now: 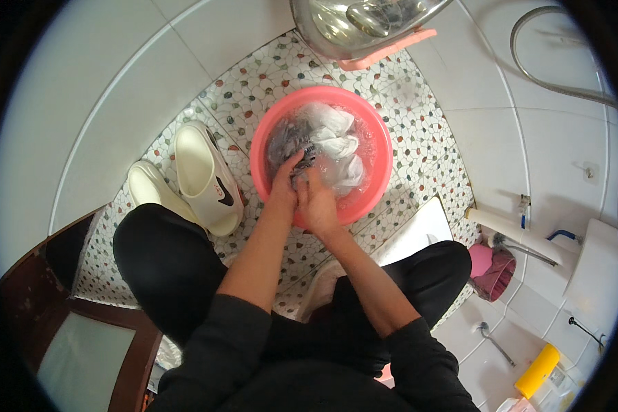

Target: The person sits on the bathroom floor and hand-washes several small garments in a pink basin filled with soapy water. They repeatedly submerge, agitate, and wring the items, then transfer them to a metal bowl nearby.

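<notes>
A round pink plastic basin (pixel 383 170) stands on the floor before me, holding sudsy water. In it, a dark grey garment (pixel 283 141) lies soaked on the left, and white cloth (pixel 335 147) is bunched on the right, partly above the water. My left hand (pixel 287 177) grips the near part of the dark garment, where a striped patch shows. Close against it, my right hand (pixel 318 201) holds the same wet cloth; its fingertips are blurred and partly under water.
White slippers (pixel 198 159) sit left of the basin. Beyond it a clear plastic tub (pixel 329 31) with a pink handle (pixel 386 50) leans near the wall. A white panel (pixel 417 229) lies by my right knee. A toilet brush (pixel 525 250) and a pink bin (pixel 481 260) are at right.
</notes>
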`<state>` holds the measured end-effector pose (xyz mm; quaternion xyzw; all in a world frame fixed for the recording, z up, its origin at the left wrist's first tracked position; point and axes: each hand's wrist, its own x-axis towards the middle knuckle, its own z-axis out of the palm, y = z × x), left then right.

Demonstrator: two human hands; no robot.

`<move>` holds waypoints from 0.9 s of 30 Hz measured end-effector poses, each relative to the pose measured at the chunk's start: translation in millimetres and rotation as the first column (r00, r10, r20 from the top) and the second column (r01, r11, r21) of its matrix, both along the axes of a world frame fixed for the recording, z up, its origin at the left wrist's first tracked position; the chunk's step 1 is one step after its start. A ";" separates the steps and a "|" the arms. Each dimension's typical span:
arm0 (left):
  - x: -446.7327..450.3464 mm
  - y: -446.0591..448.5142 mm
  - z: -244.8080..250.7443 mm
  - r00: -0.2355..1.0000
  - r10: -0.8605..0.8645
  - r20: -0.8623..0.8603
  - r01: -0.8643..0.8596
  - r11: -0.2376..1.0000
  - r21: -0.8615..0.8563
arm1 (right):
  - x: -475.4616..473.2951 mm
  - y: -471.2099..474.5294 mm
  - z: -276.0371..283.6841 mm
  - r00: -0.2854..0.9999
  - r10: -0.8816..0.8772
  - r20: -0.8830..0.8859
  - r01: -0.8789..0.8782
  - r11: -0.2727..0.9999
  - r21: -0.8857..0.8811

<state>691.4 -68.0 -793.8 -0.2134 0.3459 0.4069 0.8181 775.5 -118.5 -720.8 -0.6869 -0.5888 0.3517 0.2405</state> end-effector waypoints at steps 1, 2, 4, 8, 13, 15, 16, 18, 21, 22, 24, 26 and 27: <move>0.1 0.0 12.6 0.999 -0.049 0.002 0.049 0.999 0.018 | -3.8 -4.0 10.9 0.997 0.064 0.041 -0.064 0.998 0.002; -1.2 -0.9 25.1 0.995 -0.098 0.003 0.098 0.995 0.035 | -6.6 -8.0 22.8 0.995 0.087 0.055 -0.086 0.996 -0.025; -5.1 -1.4 26.7 0.960 -0.223 0.167 0.209 0.973 0.099 | -11.4 -4.7 24.2 0.984 0.111 0.138 -0.102 0.992 -0.072; 5.9 -17.1 -42.2 0.962 -0.266 0.064 0.266 0.964 0.008 | -7.0 18.2 -14.5 0.935 0.072 0.347 0.041 0.950 -0.309; 20.8 -11.7 -19.2 0.864 -0.413 -0.286 0.399 0.910 -0.110 | 42.5 22.6 -70.3 0.925 -0.268 0.270 0.328 0.921 -0.210; 20.7 -2.4 -13.1 0.888 -0.356 -0.290 0.342 0.934 -0.100 | 42.3 24.6 -75.5 0.946 -0.241 0.217 0.264 0.961 -0.082; 18.0 -10.0 -21.6 0.933 -0.251 -0.256 0.230 0.967 -0.110 | 28.4 16.4 -67.2 0.968 -0.159 0.193 0.163 0.987 -0.005; -3.5 -21.4 -62.3 0.995 -0.083 0.049 0.077 0.989 0.124 | -10.3 7.0 -32.1 0.988 -0.020 0.153 0.015 0.999 0.030; -3.6 -22.9 -60.9 0.961 -0.271 0.055 0.261 0.956 0.135 | -13.7 0.8 0.7 0.974 0.010 0.226 0.012 0.995 -0.094; -0.5 -24.3 -59.7 0.962 -0.258 -0.089 0.272 0.936 0.223 | -10.1 1.9 -15.2 0.964 0.012 0.267 0.016 0.995 -0.101; 7.8 -27.9 -57.1 0.935 -0.220 -0.278 0.294 0.919 0.262 | -3.5 12.4 -47.2 0.946 -0.048 0.321 0.085 0.991 -0.104; 32.9 -14.8 -12.7 0.923 -0.310 -0.226 0.331 0.942 0.062 | 39.7 38.0 -73.1 0.890 -0.233 0.392 0.283 0.956 -0.074; 32.2 -11.8 5.6 0.923 -0.349 -0.164 0.333 0.935 -0.118 | 47.0 42.2 -79.1 0.892 -0.237 0.385 0.299 0.948 -0.109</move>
